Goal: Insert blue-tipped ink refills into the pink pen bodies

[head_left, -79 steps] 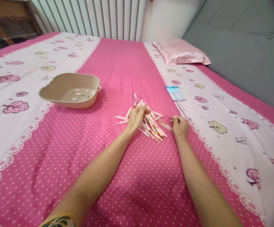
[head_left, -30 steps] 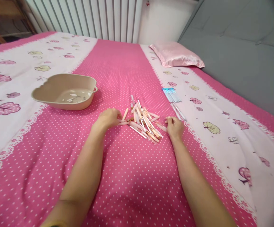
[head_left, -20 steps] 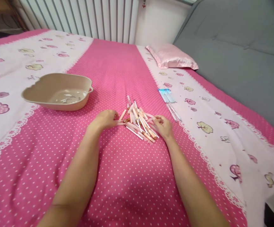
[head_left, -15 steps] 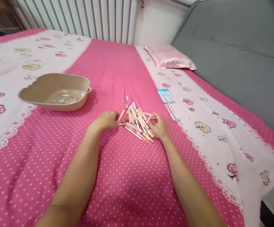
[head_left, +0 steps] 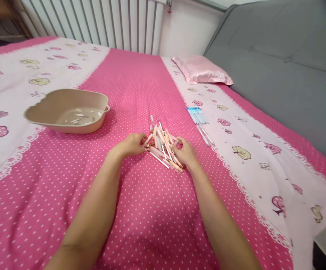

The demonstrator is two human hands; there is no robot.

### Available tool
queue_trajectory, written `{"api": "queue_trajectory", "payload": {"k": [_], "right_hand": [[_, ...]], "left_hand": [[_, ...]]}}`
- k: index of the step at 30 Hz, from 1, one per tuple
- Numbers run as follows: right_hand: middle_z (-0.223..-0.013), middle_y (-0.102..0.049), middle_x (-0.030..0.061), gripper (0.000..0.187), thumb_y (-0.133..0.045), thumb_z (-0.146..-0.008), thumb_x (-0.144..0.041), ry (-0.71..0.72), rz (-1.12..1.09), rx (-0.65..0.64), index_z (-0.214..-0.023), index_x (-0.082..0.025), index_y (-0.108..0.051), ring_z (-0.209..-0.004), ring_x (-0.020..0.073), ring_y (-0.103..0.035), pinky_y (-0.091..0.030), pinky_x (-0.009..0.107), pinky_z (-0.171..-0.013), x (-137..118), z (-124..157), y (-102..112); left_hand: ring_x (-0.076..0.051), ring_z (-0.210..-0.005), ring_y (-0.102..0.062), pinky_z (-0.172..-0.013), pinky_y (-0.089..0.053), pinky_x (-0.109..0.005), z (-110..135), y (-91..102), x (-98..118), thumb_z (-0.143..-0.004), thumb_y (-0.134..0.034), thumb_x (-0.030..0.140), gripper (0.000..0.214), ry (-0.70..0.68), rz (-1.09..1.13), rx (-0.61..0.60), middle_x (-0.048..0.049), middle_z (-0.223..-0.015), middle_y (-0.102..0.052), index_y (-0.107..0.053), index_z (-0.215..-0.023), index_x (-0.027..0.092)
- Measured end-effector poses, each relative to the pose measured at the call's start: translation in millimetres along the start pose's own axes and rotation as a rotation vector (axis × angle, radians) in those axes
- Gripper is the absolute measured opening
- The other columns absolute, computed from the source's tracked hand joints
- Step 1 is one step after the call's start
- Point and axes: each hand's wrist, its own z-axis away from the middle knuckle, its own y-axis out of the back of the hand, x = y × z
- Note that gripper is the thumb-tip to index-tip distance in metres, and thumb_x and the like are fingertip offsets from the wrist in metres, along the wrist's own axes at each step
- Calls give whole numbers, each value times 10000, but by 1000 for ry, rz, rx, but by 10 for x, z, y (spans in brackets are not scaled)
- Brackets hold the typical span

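A loose pile of pink, white and tan pens (head_left: 163, 144) lies crosswise on the pink dotted bedspread, just in front of me. My left hand (head_left: 133, 144) is at the pile's left edge, its fingers and thumb curled around pen ends there. On the other side, my right hand (head_left: 184, 152) has its bent fingers and thumb against pens at the right edge. Fingertips of both hands are partly hidden among the pens. Right of the pile, several blue-capped pens (head_left: 197, 115) lie in a neat row, with two clear pens (head_left: 205, 135) just below them.
A beige plastic basin (head_left: 67, 128) with small white pieces inside stands at the left on the bedspread (head_left: 151, 225). A pink pillow (head_left: 202, 69) lies at the back right by the grey headboard (head_left: 278, 75). A white radiator (head_left: 109, 24) is along the wall.
My left hand has moved slightly right, pushing the pens at the left edge inward. My right hand has shifted slightly left, and the pile is a little more compact.
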Motion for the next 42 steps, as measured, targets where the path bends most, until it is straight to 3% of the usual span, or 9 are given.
{"api": "queue_trajectory", "payload": {"k": [6, 15, 24, 32, 37, 42], "right_hand": [[-879, -653, 37, 377, -599, -680, -395, -79, -92, -35, -1001, -196, -585, -807, 184, -612, -469, 319, -733, -17, 2, -8], [-661, -630, -19, 343, -639, -644, -350, -86, -143, -163, -935, -176, -582, -561, 141, -580, -440, 245, -546, -54, 16, 42], [-742, -641, -13, 460, -620, -619, -133, -39, -140, -213, -1072, -166, -544, -655, 121, -600, -455, 228, -637, -79, -19, 95], [-805, -655, 17, 447, -619, -659, -190, 4, -157, -149, -1101, -197, -551, -707, 154, -611, -477, 279, -684, -205, 39, -21], [-715, -650, -13, 427, -566, -701, -223, -84, -357, -47, -1124, -192, -521, -645, 139, -605, -481, 268, -641, -227, 28, -31], [-723, -662, 11, 392, -572, -697, -216, -198, -680, -110, -1081, -154, -525, -612, 134, -616, -467, 239, -562, -437, 68, 85]], "left_hand": [[-196, -734, -603, -591, -411, -258, 15, 1, 17, -656, -575, 291, 253, -6, 46, -17, -60, -833, -647, -535, -876, 173], [-165, -666, -598, -565, -418, -239, 14, -28, 10, -650, -543, 247, 325, -112, 169, -69, -20, -805, -645, -507, -965, 178], [-189, -731, -616, -611, -431, -251, 44, 65, 32, -658, -566, 283, 401, 6, 85, -94, -53, -860, -670, -555, -1040, 160], [-207, -766, -620, -649, -440, -274, 65, 132, -37, -604, -647, 373, 489, 51, 136, -87, -87, -928, -670, -596, -1028, 136], [-198, -784, -616, -674, -426, -266, 101, 187, -18, -661, -610, 371, 378, 7, 139, -62, -77, -908, -686, -654, -962, 146], [-168, -676, -604, -607, -400, -249, 143, 240, 34, -711, -568, 348, 273, 31, 163, -57, -48, -784, -701, -704, -864, 167]]}}
